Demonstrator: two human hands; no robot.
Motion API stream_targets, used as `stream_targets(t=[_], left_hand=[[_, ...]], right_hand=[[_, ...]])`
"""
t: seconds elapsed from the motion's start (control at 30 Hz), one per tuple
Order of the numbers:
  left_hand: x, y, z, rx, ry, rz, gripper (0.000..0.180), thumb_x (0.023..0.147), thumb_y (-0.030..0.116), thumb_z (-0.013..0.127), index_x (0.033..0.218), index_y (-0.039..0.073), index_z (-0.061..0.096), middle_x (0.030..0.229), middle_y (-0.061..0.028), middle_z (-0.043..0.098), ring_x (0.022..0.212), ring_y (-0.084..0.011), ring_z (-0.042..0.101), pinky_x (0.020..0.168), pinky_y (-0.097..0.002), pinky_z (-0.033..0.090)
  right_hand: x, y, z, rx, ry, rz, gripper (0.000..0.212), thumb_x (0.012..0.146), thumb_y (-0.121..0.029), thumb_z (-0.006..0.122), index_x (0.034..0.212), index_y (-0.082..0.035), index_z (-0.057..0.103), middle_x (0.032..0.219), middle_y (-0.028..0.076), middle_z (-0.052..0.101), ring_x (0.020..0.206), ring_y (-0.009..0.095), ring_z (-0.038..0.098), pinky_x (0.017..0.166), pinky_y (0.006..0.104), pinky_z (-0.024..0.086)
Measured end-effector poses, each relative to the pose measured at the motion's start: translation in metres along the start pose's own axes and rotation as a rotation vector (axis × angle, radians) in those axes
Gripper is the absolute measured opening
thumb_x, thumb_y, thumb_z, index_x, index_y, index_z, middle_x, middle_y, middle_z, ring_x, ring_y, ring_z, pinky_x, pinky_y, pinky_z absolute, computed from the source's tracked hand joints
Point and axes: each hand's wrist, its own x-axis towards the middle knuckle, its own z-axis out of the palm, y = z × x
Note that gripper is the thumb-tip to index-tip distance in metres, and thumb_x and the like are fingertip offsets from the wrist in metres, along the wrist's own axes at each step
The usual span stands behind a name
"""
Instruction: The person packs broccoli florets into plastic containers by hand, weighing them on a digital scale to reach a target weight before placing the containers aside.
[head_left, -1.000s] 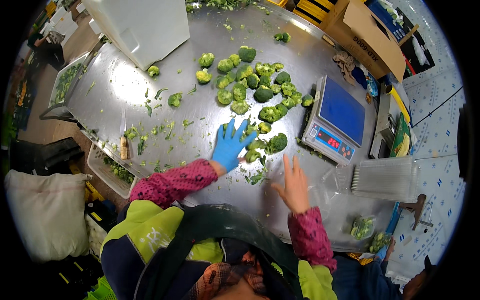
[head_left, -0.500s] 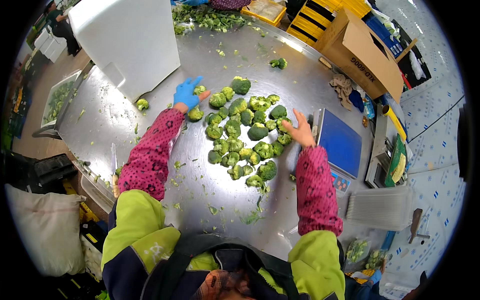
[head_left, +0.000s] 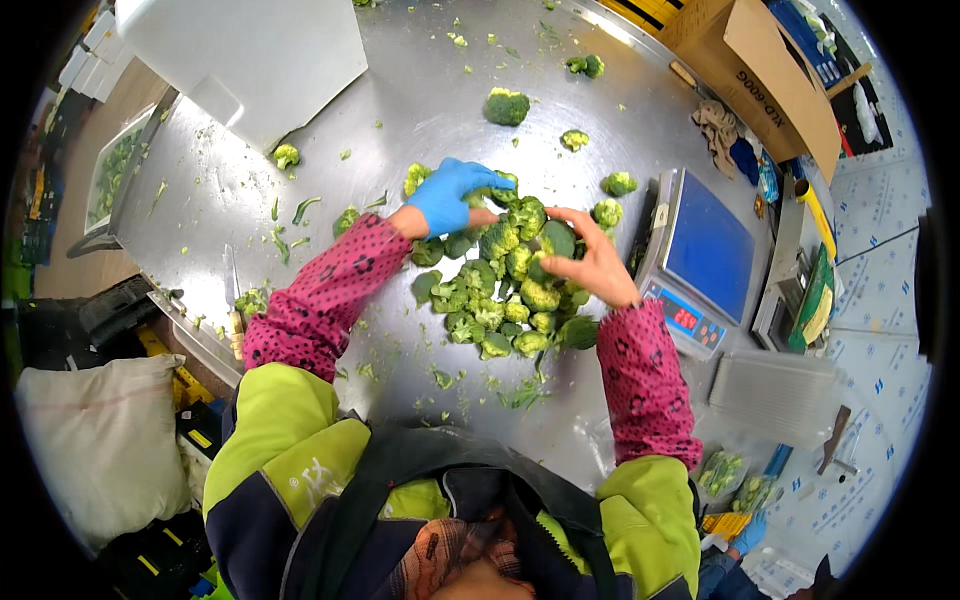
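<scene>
Left hand [head_left: 452,192], blue glove: my fingers are spread and curled over the far edge of the broccoli pile [head_left: 500,290], cupping the top florets; nothing pinched.

Right hand [head_left: 594,262], bare: my fingers are bent around a dark floret [head_left: 557,238] at the pile's right edge, thumb under; a loose hold, not clenched.

Broccoli pile: florets heaped between my two hands on the steel table [head_left: 420,90], mid-table, just left of the scale [head_left: 705,255].

Strays: single florets lie apart from the heap, one big [head_left: 507,105], one small [head_left: 574,139], a pair further back [head_left: 586,65], one close by the scale [head_left: 618,184], one near the white board [head_left: 287,156].

Knife [head_left: 232,300]: lies on the near left edge of the table, beside my left sleeve.

Risks, as I judge them:
- My cupped hands cover only the top and right of the heap; a pull could spill florets out of the open near side.
- The table looks wet and littered with scraps, so florets could skid toward the edge.
- My right wrist is close to the scale; a wide sweep could knock it.
- My left elbow could nudge the knife off the edge.
</scene>
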Motion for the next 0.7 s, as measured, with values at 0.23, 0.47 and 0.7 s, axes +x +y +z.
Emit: stream_targets(t=[0.23,0.47,0.7], left_hand=[[-0.045,0.028,-0.01,0.332,-0.262,-0.009,0.113,0.062,0.043,0.09,0.157,0.029,0.03,0.158,-0.0208,0.032,0.125,-0.043,0.049,0.108,-0.0521,0.036],[0.012,0.06,0.026,0.483,-0.556,-0.125,0.129,0.053,0.035,0.095,0.159,0.033,0.02,0.158,-0.0235,0.027,0.128,-0.046,0.047,0.105,-0.0485,0.044],[0.011,0.004,0.053,-0.084,-0.392,-0.146,0.111,0.059,0.015,0.088,0.155,0.032,0.035,0.152,-0.0222,0.032,0.142,-0.0408,0.031,0.116,-0.0471,0.033]], right_hand=[[-0.101,-0.025,0.028,-0.58,-0.032,0.214,0.133,0.055,-0.032,0.095,0.16,-0.017,0.014,0.161,0.015,0.025,0.141,0.044,0.032,0.116,0.0498,0.032],[-0.074,0.005,0.056,-0.348,0.149,0.304,0.145,0.048,-0.029,0.098,0.159,-0.022,0.005,0.157,0.021,0.02,0.137,0.048,0.035,0.112,0.0543,0.038],[-0.065,0.031,0.077,0.08,0.359,0.06,0.132,0.054,-0.018,0.092,0.159,-0.014,0.012,0.148,0.022,0.026,0.141,0.038,0.027,0.119,0.0437,0.027]])
